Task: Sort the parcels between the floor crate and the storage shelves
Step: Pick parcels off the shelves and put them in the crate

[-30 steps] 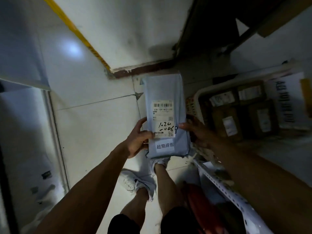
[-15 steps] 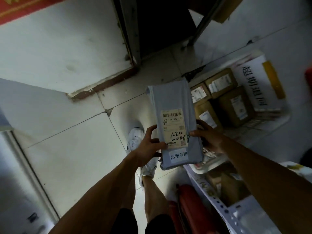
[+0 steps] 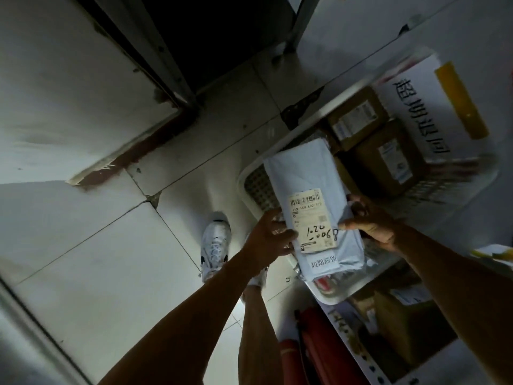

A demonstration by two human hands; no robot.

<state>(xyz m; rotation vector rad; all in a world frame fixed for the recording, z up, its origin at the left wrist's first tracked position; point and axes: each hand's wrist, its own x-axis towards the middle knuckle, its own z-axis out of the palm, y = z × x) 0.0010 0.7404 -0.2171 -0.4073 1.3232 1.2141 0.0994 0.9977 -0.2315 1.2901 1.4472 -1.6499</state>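
I hold a flat grey mailer parcel [image 3: 304,168] with a white barcode label and the handwritten number "1.20-0068". My left hand [image 3: 268,237] grips its left edge, thumb on the label. My right hand [image 3: 369,219] grips its right edge. The parcel hangs over the near end of a white plastic floor crate [image 3: 249,176]. Inside the crate lie brown cardboard boxes [image 3: 388,157] with labels. A white sign [image 3: 422,107] with large printed characters and a yellow tape strip stands at the crate's far side.
A white perforated shelf upright [image 3: 358,348] runs along the lower right, with cardboard boxes [image 3: 402,309] on the shelf behind it. A red cylinder [image 3: 311,354] stands beside it on the floor. My white shoe [image 3: 215,243] is on pale floor tiles. A dark doorway [image 3: 222,37] lies ahead.
The view has swung right and the parcel, still held in both hands, has moved from above the bare floor to above the crate.
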